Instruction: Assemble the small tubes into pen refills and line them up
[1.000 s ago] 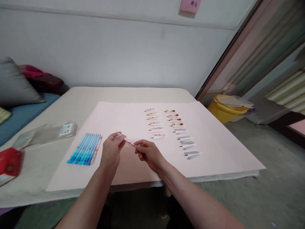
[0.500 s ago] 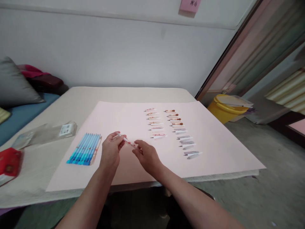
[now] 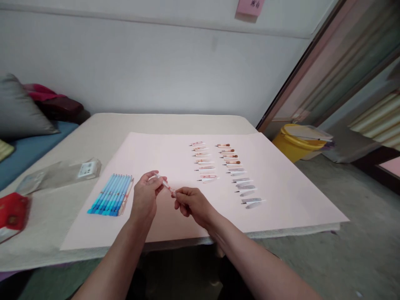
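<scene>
Between my hands, just above the pink sheet (image 3: pixel 162 146), is a white pen (image 3: pixel 165 183) with red markings. My left hand (image 3: pixel 146 189) is closed around its upper left end. My right hand (image 3: pixel 190 202) pinches its lower right end. Beside my left hand lies a row of several blue pens (image 3: pixel 111 195), with a pale pen (image 3: pixel 126 198) along its right edge. To the right of my hands, pens with their caps off lie in two columns: white-and-red ones (image 3: pixel 204 168), brown-topped ones (image 3: pixel 230 156) and grey ones (image 3: pixel 250 201).
A clear plastic bag (image 3: pixel 65 175) and a red packet (image 3: pixel 14 212) lie on the table's left side. The wall (image 3: pixel 156 66) rises behind the table. A yellow bucket (image 3: pixel 289 143) stands on the floor at the right, and a grey cushion (image 3: pixel 21 110) sits at far left.
My right hand's fingers have curled and tightened on the pen's lower right end. My left hand has stayed nearly still. The laid-out pens have not moved.
</scene>
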### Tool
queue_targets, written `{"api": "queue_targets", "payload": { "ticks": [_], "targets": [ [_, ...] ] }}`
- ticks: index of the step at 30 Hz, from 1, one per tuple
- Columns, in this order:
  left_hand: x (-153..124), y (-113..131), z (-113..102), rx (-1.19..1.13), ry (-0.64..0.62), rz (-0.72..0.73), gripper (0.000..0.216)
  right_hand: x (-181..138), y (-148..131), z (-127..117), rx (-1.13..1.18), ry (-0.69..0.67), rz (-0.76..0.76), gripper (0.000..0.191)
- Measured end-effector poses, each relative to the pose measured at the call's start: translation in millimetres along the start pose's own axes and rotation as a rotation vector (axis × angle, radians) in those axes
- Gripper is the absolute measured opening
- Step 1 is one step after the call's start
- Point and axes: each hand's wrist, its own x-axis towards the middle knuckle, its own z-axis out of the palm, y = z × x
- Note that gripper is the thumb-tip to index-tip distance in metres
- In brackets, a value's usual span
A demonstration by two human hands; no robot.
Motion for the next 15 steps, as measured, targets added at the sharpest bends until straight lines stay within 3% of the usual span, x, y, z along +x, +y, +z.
{"api": "queue_targets", "payload": {
  "ticks": [6,15],
  "targets": [
    [-1.7,1.5,1.4,0.000,0.006,-0.015,0.037,2.6,2.0,-7.4,0.224,-0.136,0.135,0.026],
    [-2.8,2.9,2.3,-0.026,-0.017,-0.042,0.036,1.7,1.1,-3.7,0.151,-0.078,0.097,0.025]
  ]
}}
